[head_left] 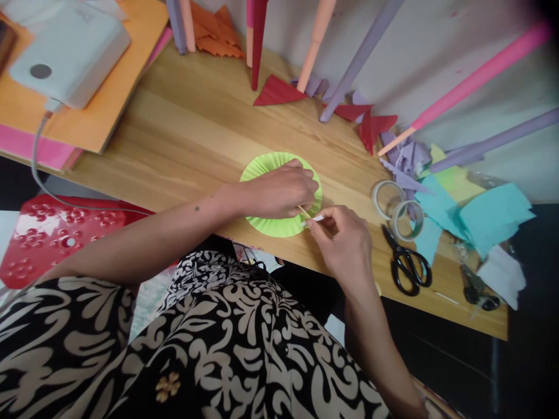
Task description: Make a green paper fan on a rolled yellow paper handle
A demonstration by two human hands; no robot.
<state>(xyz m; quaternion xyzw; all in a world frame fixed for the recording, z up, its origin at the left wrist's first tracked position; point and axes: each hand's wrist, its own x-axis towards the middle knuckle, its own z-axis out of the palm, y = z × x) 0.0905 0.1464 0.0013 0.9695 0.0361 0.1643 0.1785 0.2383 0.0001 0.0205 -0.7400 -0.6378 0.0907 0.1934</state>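
Observation:
A round, pleated lime-green paper disc (277, 226) lies flat near the table's front edge. Over its middle rests my left hand (282, 189), fingers curled around a thin wooden stick (304, 212) that pokes out toward the right. Just right of the disc, my right hand (349, 241) pinches a small white strip (321, 218), possibly tape, between thumb and forefinger at the stick's end. Whether the strip is stuck to the stick I cannot tell. My left hand hides part of the disc and the other end of the stick.
Two tape rolls (388, 199) and black-handled scissors (406, 265) lie to the right, near turquoise paper scraps (495, 215). Coloured paper tubes (358, 64) lean on the wall. At left, a white corded device (82, 52) sits on orange paper (144, 35), above a red stool (43, 238).

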